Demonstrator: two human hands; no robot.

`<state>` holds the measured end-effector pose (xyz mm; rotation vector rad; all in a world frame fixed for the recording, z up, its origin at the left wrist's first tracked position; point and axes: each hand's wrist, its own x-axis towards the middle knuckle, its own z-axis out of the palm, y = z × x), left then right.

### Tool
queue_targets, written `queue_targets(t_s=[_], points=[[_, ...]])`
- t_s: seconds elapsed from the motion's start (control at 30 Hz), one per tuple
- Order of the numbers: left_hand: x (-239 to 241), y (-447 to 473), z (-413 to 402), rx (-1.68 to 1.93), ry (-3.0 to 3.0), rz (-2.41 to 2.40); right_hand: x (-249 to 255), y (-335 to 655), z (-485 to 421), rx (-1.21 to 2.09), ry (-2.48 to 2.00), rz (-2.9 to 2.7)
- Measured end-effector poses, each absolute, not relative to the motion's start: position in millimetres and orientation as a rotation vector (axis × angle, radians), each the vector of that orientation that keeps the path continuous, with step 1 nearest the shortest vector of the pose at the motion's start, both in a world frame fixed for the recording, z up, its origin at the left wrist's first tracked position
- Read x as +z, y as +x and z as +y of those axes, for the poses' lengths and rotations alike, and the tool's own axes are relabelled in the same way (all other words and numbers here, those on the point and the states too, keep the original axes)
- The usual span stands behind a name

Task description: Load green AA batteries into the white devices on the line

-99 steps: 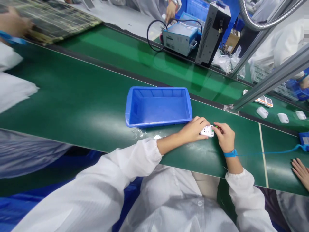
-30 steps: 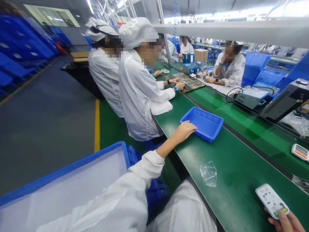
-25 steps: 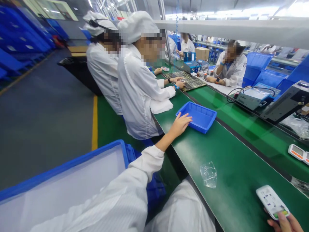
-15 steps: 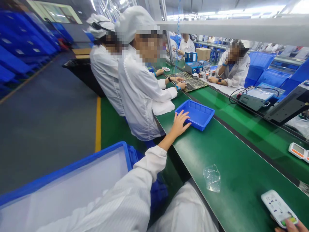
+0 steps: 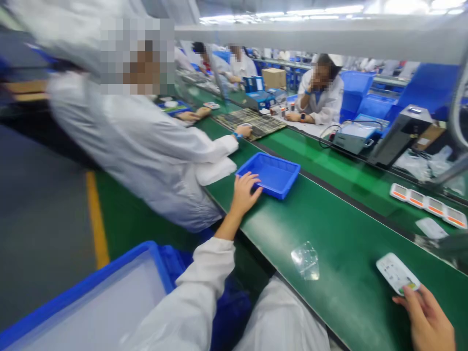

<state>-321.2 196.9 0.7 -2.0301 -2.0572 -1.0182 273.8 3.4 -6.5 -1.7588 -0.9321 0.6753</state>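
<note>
My left hand (image 5: 244, 195) is at the near-left rim of a shallow blue plastic tray (image 5: 280, 189). Its fingers curl over the rim and the thumb lies along the outside. Nothing shows inside the tray, which sits flat on the green bench. At the lower right, my right hand (image 5: 427, 312) grips one end of a small white electronic device (image 5: 397, 273). The thumb presses near a green-yellow part at that end. Between the hands, a crumpled clear plastic bag (image 5: 306, 261) lies on the bench.
Several white devices with orange stripes (image 5: 435, 206) line up at the right, beside a white piece (image 5: 431, 228). A co-worker in white (image 5: 153, 146) sits close on the left, near a gridded mat (image 5: 252, 122). A large blue bin (image 5: 157, 263) stands beside my left arm.
The view has swung to the right, bringing more of my right hand and the row of devices into sight. My left fingers have drawn together at the tray's rim. The tray stays put.
</note>
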Motion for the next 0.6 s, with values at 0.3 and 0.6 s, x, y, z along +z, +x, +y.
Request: queue_targets(t_s=[0.3, 0.6], points=[[-5, -330, 198, -1.112, -2.033, -1.902, -2, 272, 4, 0.227, -1.813, -1.237], [8, -246, 144, -1.299, -2.235, -1.404, -9, 274, 17, 0.093, -1.588, -1.618]])
